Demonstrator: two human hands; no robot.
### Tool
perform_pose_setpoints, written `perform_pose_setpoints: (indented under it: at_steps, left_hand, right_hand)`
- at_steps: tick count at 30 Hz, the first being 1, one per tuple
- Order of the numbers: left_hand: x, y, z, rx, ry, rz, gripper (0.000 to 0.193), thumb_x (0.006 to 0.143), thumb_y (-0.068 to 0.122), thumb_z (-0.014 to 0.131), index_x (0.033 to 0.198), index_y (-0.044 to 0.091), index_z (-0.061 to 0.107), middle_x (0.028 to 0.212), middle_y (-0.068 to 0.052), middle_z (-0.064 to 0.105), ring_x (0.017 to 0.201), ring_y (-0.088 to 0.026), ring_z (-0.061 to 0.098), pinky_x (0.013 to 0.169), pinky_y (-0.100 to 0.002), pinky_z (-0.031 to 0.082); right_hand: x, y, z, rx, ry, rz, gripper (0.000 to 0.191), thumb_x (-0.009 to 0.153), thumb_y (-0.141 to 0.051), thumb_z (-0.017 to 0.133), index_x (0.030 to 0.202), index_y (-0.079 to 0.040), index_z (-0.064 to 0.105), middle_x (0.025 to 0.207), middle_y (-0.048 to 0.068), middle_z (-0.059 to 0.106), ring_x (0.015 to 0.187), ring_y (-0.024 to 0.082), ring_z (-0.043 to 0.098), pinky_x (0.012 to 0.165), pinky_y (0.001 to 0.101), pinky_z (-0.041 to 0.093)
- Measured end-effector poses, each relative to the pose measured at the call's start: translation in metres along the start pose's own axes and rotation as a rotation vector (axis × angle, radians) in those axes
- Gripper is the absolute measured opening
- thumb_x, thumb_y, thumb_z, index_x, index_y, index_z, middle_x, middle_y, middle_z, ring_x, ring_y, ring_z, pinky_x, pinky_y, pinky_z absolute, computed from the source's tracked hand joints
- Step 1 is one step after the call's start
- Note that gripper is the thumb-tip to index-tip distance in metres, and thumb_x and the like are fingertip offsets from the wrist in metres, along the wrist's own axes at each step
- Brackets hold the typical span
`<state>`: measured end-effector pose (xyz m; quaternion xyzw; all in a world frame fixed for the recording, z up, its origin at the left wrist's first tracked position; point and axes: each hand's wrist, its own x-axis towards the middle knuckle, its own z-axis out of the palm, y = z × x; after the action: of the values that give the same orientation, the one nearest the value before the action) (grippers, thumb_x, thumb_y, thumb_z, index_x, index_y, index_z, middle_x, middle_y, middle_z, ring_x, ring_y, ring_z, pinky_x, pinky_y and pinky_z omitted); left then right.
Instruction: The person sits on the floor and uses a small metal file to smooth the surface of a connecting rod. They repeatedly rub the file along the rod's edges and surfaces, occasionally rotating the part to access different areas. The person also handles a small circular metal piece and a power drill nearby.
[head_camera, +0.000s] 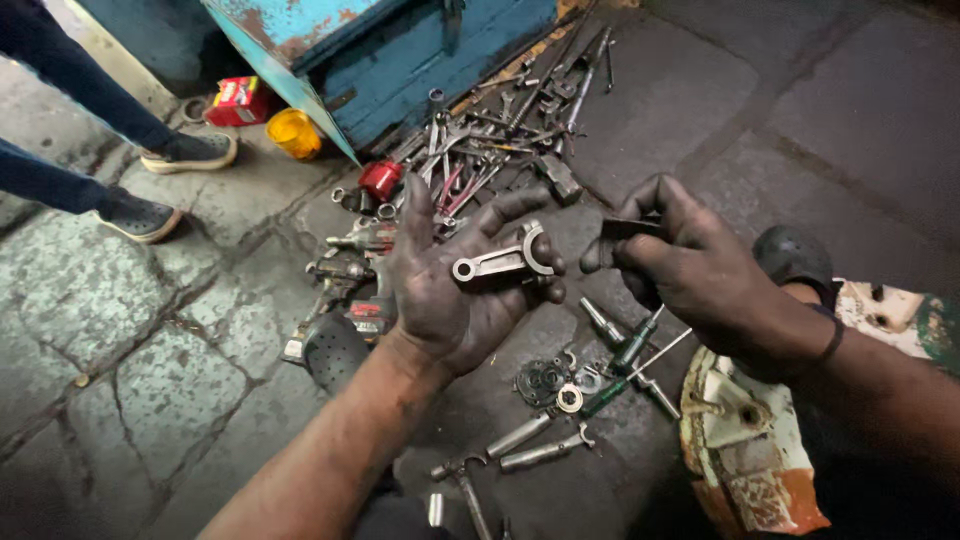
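My left hand (455, 290), black with grease, lies palm up with a small metal connecting rod (503, 262) resting across its fingers, the thumb beside the rod's big end. My right hand (700, 270) is just to the right, fingers closed on a small dark flat part (628, 228) held near the rod's big end. Both hands hover above a stone floor strewn with tools.
A pile of wrenches and pliers (500, 130) lies before a blue metal box (400, 50). Washers (560, 385), a screwdriver (625, 355) and pins (530, 445) lie below my hands. A worn white and orange machine casing (750, 440) sits at right. Another person's shoes (190, 150) stand at left.
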<state>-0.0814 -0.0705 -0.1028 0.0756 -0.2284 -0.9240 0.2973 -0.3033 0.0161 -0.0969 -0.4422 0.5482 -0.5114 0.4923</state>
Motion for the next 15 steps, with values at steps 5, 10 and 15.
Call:
perform_pose_setpoints:
  at_steps: [5, 10, 15]
  left_hand:
    - [0.0, 0.003, 0.0, -0.014, -0.042, -0.014, 0.101, 0.092, 0.085, 0.038, 0.132, -0.007, 0.058, 0.099, -0.02, 0.068, 0.096, -0.033, 0.066, 0.088, -0.047, 0.052]
    - [0.0, 0.003, -0.002, 0.06, -0.019, -0.007, 0.098, 0.092, 0.084, 0.04, 0.127, -0.005, 0.062, 0.097, -0.02, 0.068, 0.092, -0.032, 0.066, 0.086, -0.045, 0.052]
    - [0.002, 0.004, -0.004, 0.059, 0.086, 0.031, 0.096, 0.089, 0.084, 0.041, 0.121, -0.004, 0.064, 0.093, -0.019, 0.068, 0.087, -0.031, 0.066, 0.084, -0.046, 0.053]
  right_hand:
    - [0.0, -0.003, 0.002, -0.068, 0.02, 0.023, 0.02, 0.095, -0.004, 0.053, 0.115, -0.005, 0.047, 0.092, 0.009, 0.068, 0.066, 0.008, 0.053, 0.055, 0.0234, 0.046]
    - [-0.002, -0.005, 0.003, -0.122, -0.03, 0.002, 0.03, 0.093, -0.009, 0.053, 0.122, -0.004, 0.057, 0.089, 0.008, 0.069, 0.062, 0.009, 0.052, 0.052, 0.0246, 0.044]
    - [-0.016, -0.018, -0.004, -0.081, -0.354, 0.012, 0.031, 0.092, -0.012, 0.058, 0.117, 0.002, 0.069, 0.077, 0.007, 0.066, 0.057, 0.011, 0.055, 0.048, 0.0239, 0.043]
